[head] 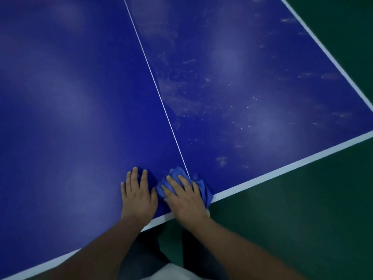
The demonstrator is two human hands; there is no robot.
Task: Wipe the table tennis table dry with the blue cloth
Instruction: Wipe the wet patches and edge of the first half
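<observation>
I see the crumpled blue fabric cloth (204, 189) bunched at the near end of the glossy blue table tennis table (80, 98), over the thin white centre line (159, 98) where it meets the white edge band (282, 170). Pale specks & streaks on the table's right half. R hand (185, 201) presses on the cloth, fingers spread, fairly straight. L hand (138, 196) lies flat on the tabletop just beside the cloth, fingers relaxed, holding nothing.

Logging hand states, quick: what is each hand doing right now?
Left hand: open, flat on the table, holding nothing.
Right hand: open, fingers fairly straight, pressing the blue cloth onto the table.
</observation>
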